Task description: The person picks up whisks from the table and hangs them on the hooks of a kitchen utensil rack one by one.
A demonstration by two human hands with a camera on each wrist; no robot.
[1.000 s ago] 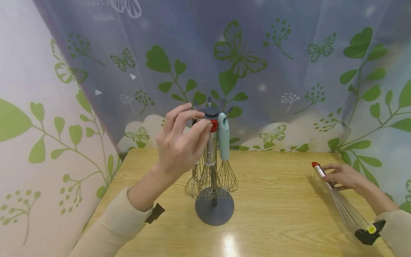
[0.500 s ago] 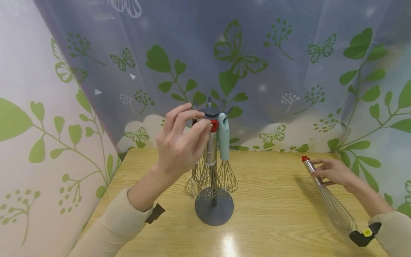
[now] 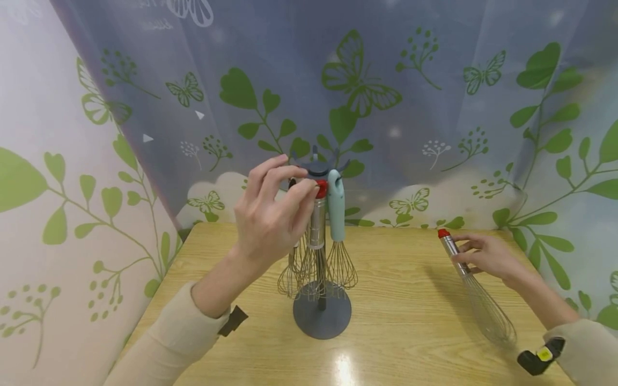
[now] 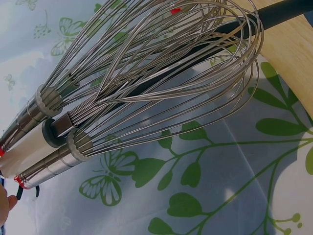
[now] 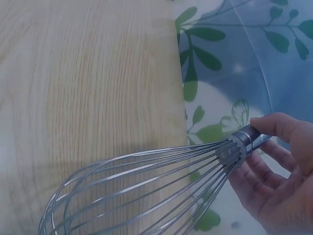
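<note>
A dark stand (image 3: pixel 322 321) with a round base and top hooks holds several hanging whisks. One has a light blue handle (image 3: pixel 336 212); beside it hangs a silver-handled whisk (image 3: pixel 317 229) with a red end. My left hand (image 3: pixel 270 214) is raised at the stand's top, thumb and forefinger pinching at that red end. In the left wrist view, wire loops (image 4: pixel 186 73) fill the upper part and only a fingertip (image 4: pixel 5 203) shows. At the right, my right hand (image 3: pixel 487 258) grips another whisk (image 3: pixel 451 247) by its silver, red-ended handle, wires slanting down toward me.
The stand is on a light wooden table (image 3: pixel 396 311). Cloth printed with leaves and butterflies (image 3: pixel 359 75) hangs behind it and along both sides. A black wrist camera (image 3: pixel 538 359) sits at the right cuff.
My right hand has moved left with its whisk, bringing it nearer the stand. The left hand and the hanging whisks have stayed in place.
</note>
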